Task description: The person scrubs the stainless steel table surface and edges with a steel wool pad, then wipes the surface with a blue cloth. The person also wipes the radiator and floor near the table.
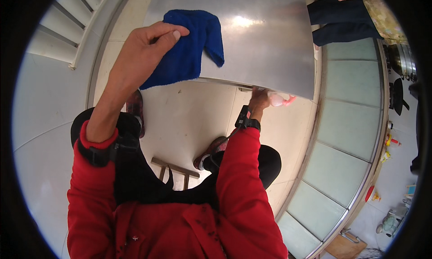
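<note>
Between the thumb and fingers of my left hand point(152, 44) a blue cloth point(187, 46) is pinched; it hangs over the near left part of a shiny metal tabletop point(263, 53). My right hand point(259, 97) is at the table's near edge, lower right of the cloth, partly hidden under that edge. Beside it shows a clear bottle point(276, 99) with a pinkish-red part, also partly covered by the tabletop. The right fingers are mostly hidden, so whether they grip the bottle is unclear.
Another person in dark trousers point(344, 21) stands beyond the table's right end. Glass-fronted cabinets point(349, 120) run along the right under a counter with a black pan point(398, 97) and a wooden board point(346, 247). A white railing point(64, 26) is at upper left; a wooden stool point(175, 168) is below me.
</note>
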`<action>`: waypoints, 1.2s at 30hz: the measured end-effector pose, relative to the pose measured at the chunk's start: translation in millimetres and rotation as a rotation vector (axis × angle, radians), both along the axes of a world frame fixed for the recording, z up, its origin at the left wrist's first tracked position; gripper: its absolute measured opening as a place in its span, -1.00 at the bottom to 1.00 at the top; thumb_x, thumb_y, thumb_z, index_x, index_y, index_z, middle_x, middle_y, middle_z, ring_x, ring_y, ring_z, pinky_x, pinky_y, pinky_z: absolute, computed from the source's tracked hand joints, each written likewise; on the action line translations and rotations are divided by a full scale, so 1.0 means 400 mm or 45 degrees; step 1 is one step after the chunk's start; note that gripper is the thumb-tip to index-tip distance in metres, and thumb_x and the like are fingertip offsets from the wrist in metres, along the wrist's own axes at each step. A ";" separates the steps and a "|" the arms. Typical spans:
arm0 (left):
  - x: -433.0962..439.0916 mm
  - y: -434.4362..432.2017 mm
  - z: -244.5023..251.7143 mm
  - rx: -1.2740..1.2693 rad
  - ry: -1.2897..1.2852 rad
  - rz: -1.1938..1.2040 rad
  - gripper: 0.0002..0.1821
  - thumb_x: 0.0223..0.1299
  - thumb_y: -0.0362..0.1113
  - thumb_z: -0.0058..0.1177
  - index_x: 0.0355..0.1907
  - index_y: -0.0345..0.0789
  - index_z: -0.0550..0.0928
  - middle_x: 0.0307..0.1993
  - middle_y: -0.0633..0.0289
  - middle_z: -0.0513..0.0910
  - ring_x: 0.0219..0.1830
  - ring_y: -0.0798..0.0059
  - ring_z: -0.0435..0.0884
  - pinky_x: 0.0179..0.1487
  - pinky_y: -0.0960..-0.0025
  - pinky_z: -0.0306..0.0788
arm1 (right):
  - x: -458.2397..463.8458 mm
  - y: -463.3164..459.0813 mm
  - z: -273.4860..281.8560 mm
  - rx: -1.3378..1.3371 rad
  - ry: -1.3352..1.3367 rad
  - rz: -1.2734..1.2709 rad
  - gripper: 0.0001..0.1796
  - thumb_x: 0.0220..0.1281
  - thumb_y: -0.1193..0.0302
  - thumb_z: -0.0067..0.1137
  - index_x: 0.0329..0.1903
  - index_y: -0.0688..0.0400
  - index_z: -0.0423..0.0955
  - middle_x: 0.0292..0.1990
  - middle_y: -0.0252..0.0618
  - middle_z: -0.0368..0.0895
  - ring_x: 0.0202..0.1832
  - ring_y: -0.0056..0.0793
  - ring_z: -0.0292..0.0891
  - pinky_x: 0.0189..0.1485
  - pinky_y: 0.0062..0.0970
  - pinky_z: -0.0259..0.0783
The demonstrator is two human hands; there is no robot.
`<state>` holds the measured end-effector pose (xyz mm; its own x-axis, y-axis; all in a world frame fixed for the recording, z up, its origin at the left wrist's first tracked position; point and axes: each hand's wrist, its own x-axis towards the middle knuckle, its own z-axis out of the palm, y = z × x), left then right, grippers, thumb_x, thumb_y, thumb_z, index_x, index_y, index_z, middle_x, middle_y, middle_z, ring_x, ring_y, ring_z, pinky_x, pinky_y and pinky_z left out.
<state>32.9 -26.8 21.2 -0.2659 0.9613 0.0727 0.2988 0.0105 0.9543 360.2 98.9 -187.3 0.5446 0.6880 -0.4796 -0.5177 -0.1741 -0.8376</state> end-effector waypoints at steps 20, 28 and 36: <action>0.007 0.009 0.003 -0.068 0.070 0.020 -0.74 0.24 -0.25 -0.07 -0.17 -0.34 0.64 -0.29 0.30 0.61 -0.22 0.58 0.50 -0.01 0.58 0.30 | 0.074 -0.052 -0.102 0.105 -0.234 -0.203 -0.81 0.09 0.49 0.13 -0.36 0.38 0.37 -0.40 -0.13 0.52 -0.45 -0.34 0.48 -0.51 -0.40 0.46; -0.002 0.005 0.007 0.024 0.025 0.131 -0.76 0.23 -0.16 0.01 -0.18 -0.20 0.68 -0.31 0.37 0.64 -0.21 0.69 0.51 0.00 0.63 0.31 | 0.116 0.016 -0.088 0.323 -0.468 -0.121 -0.91 0.15 0.62 0.05 -0.35 0.31 0.32 -0.35 -0.21 0.48 -0.40 -0.42 0.44 -0.32 -0.42 0.45; 0.004 0.018 0.001 0.021 0.066 0.191 -0.77 0.22 -0.16 0.02 -0.19 -0.17 0.70 -0.31 0.35 0.65 -0.21 0.67 0.54 0.00 0.64 0.33 | 0.035 -0.058 -0.125 -0.058 -1.062 0.120 -0.74 -0.07 0.40 0.20 -0.46 0.30 0.33 -0.55 -0.15 0.47 -0.52 -0.38 0.42 -0.41 -0.39 0.39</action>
